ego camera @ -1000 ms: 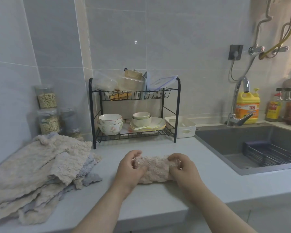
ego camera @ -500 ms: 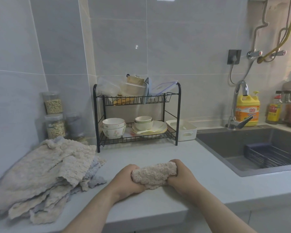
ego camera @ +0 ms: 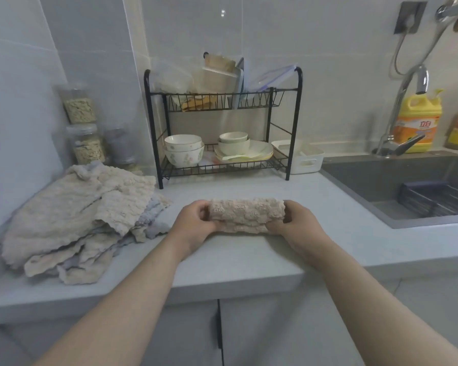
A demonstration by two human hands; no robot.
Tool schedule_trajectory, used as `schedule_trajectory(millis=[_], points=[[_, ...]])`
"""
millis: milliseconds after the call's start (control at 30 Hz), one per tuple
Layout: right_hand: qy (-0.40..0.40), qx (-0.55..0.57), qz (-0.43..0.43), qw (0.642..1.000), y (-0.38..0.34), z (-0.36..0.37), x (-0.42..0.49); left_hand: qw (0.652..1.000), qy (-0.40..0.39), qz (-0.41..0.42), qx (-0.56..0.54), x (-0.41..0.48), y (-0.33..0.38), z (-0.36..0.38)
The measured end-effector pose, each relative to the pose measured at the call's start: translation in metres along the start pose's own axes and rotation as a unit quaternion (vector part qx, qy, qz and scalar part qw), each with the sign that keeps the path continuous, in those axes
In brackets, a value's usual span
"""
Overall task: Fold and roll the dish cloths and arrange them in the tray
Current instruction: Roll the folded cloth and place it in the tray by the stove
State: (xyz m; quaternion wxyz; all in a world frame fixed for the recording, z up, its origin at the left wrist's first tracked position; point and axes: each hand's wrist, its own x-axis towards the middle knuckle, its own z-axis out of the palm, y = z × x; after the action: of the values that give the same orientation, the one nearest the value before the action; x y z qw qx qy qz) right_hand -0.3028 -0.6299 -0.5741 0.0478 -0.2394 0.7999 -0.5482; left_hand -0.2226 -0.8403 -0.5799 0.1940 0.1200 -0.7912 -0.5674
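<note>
A beige textured dish cloth [ego camera: 245, 215], rolled into a thick cylinder, lies crosswise on the pale counter [ego camera: 236, 260] in front of me. My left hand [ego camera: 195, 224] grips its left end and my right hand [ego camera: 296, 224] grips its right end. A loose pile of unfolded beige and grey dish cloths [ego camera: 77, 217] is heaped at the left of the counter. The white plastic tray [ego camera: 306, 161] with handle slots stands at the back, just right of the dish rack; its inside is mostly hidden.
A black two-tier dish rack [ego camera: 222, 128] with bowls and plates stands at the back. Jars [ego camera: 85, 128] sit in the left corner. A dark sink [ego camera: 407, 186] with tap [ego camera: 407, 107] and a yellow detergent bottle [ego camera: 417, 122] lies to the right.
The roll has been straightened and now lies level between both hands, longer and tighter than before. The camera has tilted downward and moved closer to the counter.
</note>
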Motion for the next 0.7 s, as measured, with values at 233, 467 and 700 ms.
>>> schedule_trajectory(millis=[233,467,700], points=[[-0.017,-0.063,-0.034,0.997,0.016,0.002,0.01,1.0,-0.007,0.008,0.007,0.001,-0.014,-0.001],[-0.036,-0.051,0.068,0.996,0.003,0.003,0.015,0.998,0.012,-0.057,0.031,0.005,-0.001,-0.002],[-0.07,-0.036,0.213,0.974,-0.032,-0.002,0.031,0.98,0.0,-0.193,0.044,0.019,0.032,-0.001]])
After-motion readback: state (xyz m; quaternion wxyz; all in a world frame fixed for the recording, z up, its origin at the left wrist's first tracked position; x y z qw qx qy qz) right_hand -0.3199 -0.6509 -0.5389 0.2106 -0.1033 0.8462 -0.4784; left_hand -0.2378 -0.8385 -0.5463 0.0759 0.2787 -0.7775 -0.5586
